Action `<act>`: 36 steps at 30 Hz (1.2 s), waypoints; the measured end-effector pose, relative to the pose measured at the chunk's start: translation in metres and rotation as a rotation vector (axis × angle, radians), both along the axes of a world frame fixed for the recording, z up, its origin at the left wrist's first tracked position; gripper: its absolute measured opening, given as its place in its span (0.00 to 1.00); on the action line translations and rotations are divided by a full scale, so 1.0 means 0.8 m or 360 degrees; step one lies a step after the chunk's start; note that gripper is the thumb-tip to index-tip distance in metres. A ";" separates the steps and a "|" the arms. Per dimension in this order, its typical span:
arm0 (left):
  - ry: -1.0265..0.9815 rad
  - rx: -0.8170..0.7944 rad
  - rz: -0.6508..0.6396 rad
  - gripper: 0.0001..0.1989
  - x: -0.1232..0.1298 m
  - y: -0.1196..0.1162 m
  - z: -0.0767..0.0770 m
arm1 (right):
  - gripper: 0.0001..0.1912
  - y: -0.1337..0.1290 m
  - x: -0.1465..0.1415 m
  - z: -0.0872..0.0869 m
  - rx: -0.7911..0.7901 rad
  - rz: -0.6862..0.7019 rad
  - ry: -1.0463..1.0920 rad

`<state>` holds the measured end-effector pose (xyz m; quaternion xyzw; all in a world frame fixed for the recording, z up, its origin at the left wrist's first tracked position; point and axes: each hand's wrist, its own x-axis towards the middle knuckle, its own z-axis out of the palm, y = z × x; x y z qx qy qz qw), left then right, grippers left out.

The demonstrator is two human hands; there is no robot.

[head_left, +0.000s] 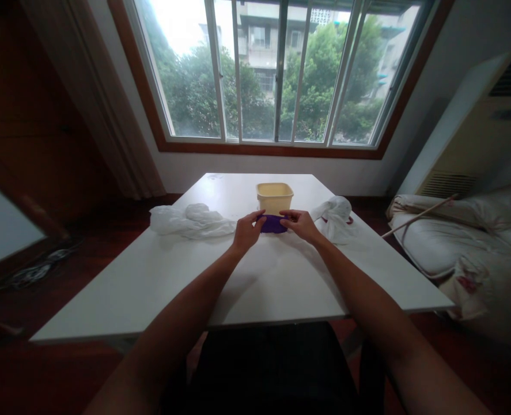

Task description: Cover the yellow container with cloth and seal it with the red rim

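Between my two hands is a small dark purple piece, perhaps cloth (pixel 273 224), too small to make out its exact kind. My left hand (pixel 249 229) pinches its left end, thumb on the near side. At the right end, the thumb and fingers of my right hand (pixel 301 223) grip it the same way. It is held stretched out sideways, close above the white table (pixel 272 276). Just behind it stands a pale yellow plastic tub (pixel 275 197), upright with its top uncovered. The tub's lower front is partly hidden by the purple piece and my fingers.
A crumpled white plastic bag (pixel 190 221) lies on the table left of my hands. Another white bag (pixel 336 219), with something dark red by it, lies to the right. Beyond the table's right edge are a stick (pixel 421 214) and a covered, cushioned seat (pixel 436 248).
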<state>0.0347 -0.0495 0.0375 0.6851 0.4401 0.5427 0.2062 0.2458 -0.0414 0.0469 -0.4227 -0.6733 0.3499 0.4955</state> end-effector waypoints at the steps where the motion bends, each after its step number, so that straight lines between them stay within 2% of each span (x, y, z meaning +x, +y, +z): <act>1: 0.0014 -0.0004 0.0007 0.18 0.000 0.000 0.001 | 0.26 -0.001 0.001 0.001 0.0034 -0.0019 -0.0037; 8: 0.0008 -0.0013 -0.0022 0.17 -0.001 0.001 0.002 | 0.17 -0.006 0.000 0.006 0.0228 -0.0177 -0.0222; 14: -0.0025 0.0107 -0.0065 0.11 0.001 0.004 -0.002 | 0.10 -0.004 0.000 0.004 0.0390 -0.0216 -0.0393; 17: 0.0019 0.0216 0.0035 0.08 0.000 0.003 0.001 | 0.08 -0.004 0.001 0.007 0.0535 -0.0262 -0.0366; 22: 0.0124 0.0435 0.0173 0.04 -0.005 0.004 0.007 | 0.04 -0.001 0.000 0.018 0.0890 -0.0478 -0.0465; 26: 0.0173 0.0373 0.0168 0.04 -0.009 0.006 0.006 | 0.04 0.007 -0.004 0.021 0.0848 -0.0446 -0.0707; 29: 0.0188 0.0306 0.0149 0.05 -0.012 0.011 0.001 | 0.05 0.008 -0.006 0.020 0.0865 -0.0466 -0.0736; 31: 0.0147 0.0275 0.0203 0.18 -0.014 0.016 -0.005 | 0.05 0.006 -0.005 0.019 0.0902 -0.0502 -0.0677; 34: 0.0044 0.0232 0.0266 0.48 -0.015 0.024 -0.016 | 0.04 -0.003 -0.004 0.019 0.0943 -0.0457 -0.0550; 36: 0.0034 0.0189 0.0230 0.57 -0.017 0.029 -0.023 | 0.03 -0.010 -0.003 0.020 0.0949 -0.0354 -0.0456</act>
